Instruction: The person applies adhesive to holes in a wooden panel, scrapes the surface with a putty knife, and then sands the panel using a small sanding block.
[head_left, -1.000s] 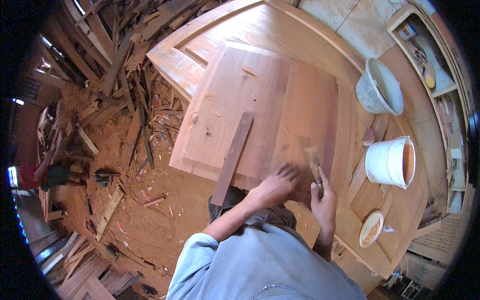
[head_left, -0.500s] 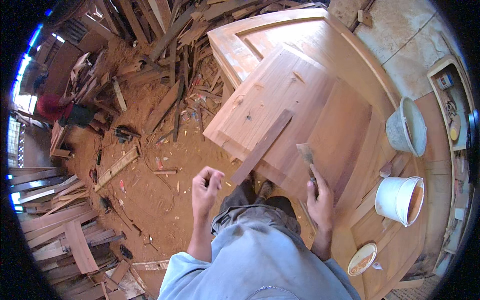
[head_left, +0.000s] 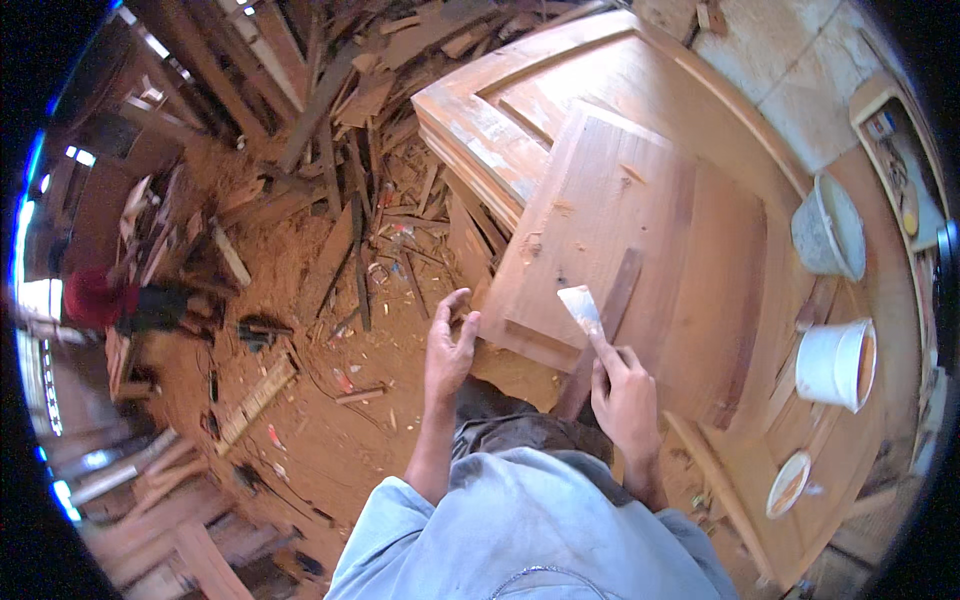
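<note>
My right hand (head_left: 625,395) is closed around the handle of a putty knife (head_left: 582,308), its pale, smeared blade pointing up and left over a wooden panel. My left hand (head_left: 450,350) hangs off the panel's near left corner, thumb and fingers apart, with nothing visible in it. The reddish-brown wooden panel (head_left: 600,190) lies askew on top of a larger panelled door (head_left: 485,125). Across it rests a narrow dark wood strip (head_left: 625,285), partly hidden by my right hand and the knife. Small knots and pale patches mark the panel's surface.
A grey bucket (head_left: 815,235), a white bucket (head_left: 825,367) and a round lid smeared with filler (head_left: 788,485) stand at the right. Scrap wood (head_left: 345,170) is heaped at the far left on the sawdust-covered floor (head_left: 330,430). Another person (head_left: 100,295) is farther left.
My right hand has swung the putty knife left, its blade now tilting up-left. My left hand has risen and its curled fingers have spread. The view has shifted slightly.
</note>
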